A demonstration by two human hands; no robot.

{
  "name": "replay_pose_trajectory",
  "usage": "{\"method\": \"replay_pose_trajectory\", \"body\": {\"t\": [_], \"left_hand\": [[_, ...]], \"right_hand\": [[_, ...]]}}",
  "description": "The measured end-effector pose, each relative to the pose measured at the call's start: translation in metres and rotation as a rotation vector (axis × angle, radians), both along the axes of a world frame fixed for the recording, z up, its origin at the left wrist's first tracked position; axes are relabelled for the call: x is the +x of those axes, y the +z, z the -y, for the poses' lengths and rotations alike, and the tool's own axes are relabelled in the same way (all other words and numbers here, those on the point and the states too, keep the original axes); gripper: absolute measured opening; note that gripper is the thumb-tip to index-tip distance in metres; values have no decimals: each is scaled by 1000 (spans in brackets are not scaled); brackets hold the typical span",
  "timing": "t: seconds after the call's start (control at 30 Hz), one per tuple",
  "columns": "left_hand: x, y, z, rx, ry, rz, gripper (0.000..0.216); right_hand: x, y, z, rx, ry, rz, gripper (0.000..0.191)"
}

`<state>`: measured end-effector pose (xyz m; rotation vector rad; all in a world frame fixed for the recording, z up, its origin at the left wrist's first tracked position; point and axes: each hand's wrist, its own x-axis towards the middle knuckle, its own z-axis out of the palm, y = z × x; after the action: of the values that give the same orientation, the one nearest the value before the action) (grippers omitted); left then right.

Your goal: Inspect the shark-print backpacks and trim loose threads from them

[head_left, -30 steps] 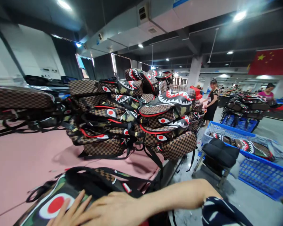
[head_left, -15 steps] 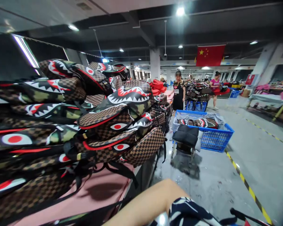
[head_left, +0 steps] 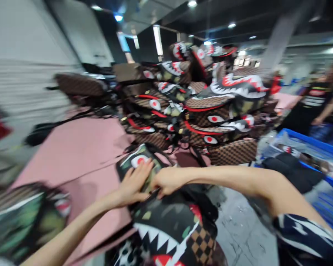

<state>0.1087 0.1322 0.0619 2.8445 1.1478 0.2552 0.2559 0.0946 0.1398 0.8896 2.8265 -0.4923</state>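
Both my hands rest on a shark-face backpack [head_left: 140,162] with camouflage and a red-and-white eye, lying at the near edge of the pink table [head_left: 80,155]. My left hand [head_left: 133,183] lies flat on it with fingers stretched out. My right hand [head_left: 166,181] is closed on the backpack's near edge, fingers curled. Right below my hands is another shark-teeth backpack [head_left: 172,229] with a brown checker patch. The picture is smeared by motion.
A tall pile of the same shark backpacks [head_left: 205,107] fills the table's far right. Another backpack [head_left: 24,218] lies at the near left. A blue crate [head_left: 316,151] and a dark stool cushion [head_left: 291,170] stand on the floor to the right; a person in black [head_left: 313,107] works beyond.
The view swung back left and down from the aisle to the table. Both my hands are in sight again, now set on the backpack at the table's edge.
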Motion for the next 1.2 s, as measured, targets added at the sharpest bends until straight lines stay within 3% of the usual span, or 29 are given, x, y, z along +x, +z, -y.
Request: {"method": "replay_pose_trajectory", "body": {"t": [0.07,0.13,0.27,0.4,0.53,0.67,0.8,0.93,0.97,1.07,1.2], "left_hand": [[-33,5,10,-98,14,-106,92],[-41,8,18,-131,42,-165,92],[-29,9,23,-98,113,-112,95],[-27,10,29,-90,71,-80,96],[-22,1,32,-77,42,-63,96],[-10,-14,32,12,136,-1,94],[-19,-8,28,-14,83,128,91],[-43,10,47,-113,2,419,32],[-47,13,57,-132,-12,455,26],[-49,12,91,-174,-46,432,33],[-44,3,126,-228,48,439,39]], "right_hand": [[2,-7,-1,-42,-31,-50,20],[2,-17,1,-108,-93,-86,23],[-1,-38,14,-161,-227,-210,14],[2,-51,25,-337,-343,-352,5],[3,-54,30,-506,-428,-422,6],[2,-51,35,-646,-424,-539,7],[14,-45,42,-542,-436,-540,11],[34,-38,51,-411,-441,-437,15],[37,-38,53,-393,-430,-429,16],[43,-38,60,-328,-382,-433,16],[47,-38,73,-250,-303,-406,15]]}}
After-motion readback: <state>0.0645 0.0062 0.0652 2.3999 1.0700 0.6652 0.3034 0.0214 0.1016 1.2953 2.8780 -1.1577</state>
